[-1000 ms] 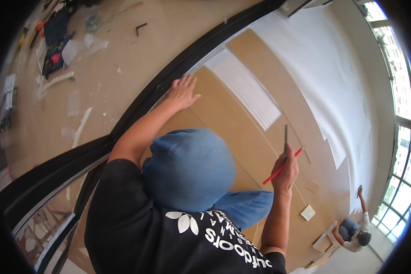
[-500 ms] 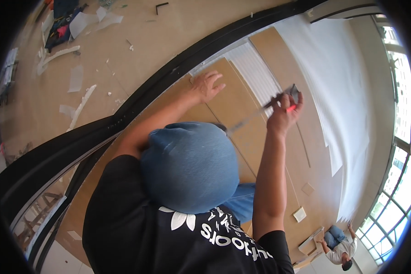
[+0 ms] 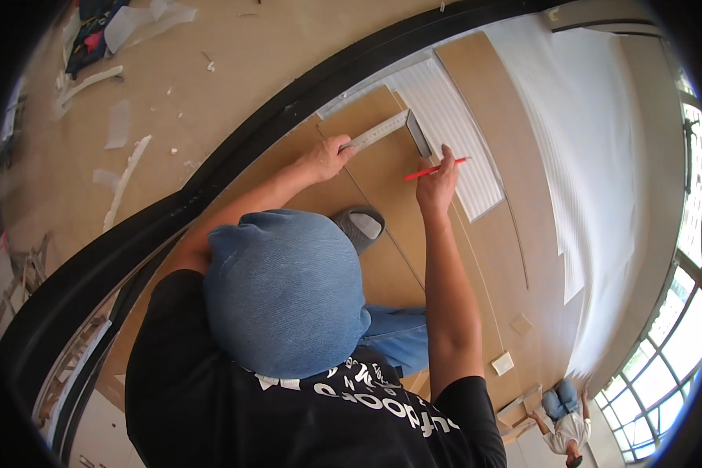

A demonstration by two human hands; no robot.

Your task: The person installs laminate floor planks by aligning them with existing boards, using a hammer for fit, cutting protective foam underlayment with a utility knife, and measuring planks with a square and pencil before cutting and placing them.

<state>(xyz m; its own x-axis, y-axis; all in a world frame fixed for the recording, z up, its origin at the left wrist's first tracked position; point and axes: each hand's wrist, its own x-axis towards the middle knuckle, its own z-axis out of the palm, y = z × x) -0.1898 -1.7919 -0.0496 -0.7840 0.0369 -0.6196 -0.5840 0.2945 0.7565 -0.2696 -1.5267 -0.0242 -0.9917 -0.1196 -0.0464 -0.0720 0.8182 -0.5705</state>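
Observation:
A metal try square (image 3: 382,131) lies over a brown board (image 3: 359,107), its ruled blade slanting up to a darker stock on the right. My left hand (image 3: 325,161) is closed around the blade's lower left end. With its fingers bent, my right hand (image 3: 438,187) holds a red pencil (image 3: 452,163) crosswise. The lower end of the stock meets this hand's fingertips. Below the square, a straight dark line (image 3: 366,199) crosses the board, and a grey shoe (image 3: 360,225) rests beside it. My palms and some fingers are hidden from above.
To the right of the square is a ribbed white panel (image 3: 454,117), then white sheeting (image 3: 581,125). A black raised rail (image 3: 269,117) curves along the left, with scraps on the floor beyond. At lower right is another person (image 3: 567,425) near a window (image 3: 663,351).
My right hand has moved left and nearer with the try square and pencil. My left hand, earlier open with fingers spread over the board, has closed on the blade. The view has shifted slightly.

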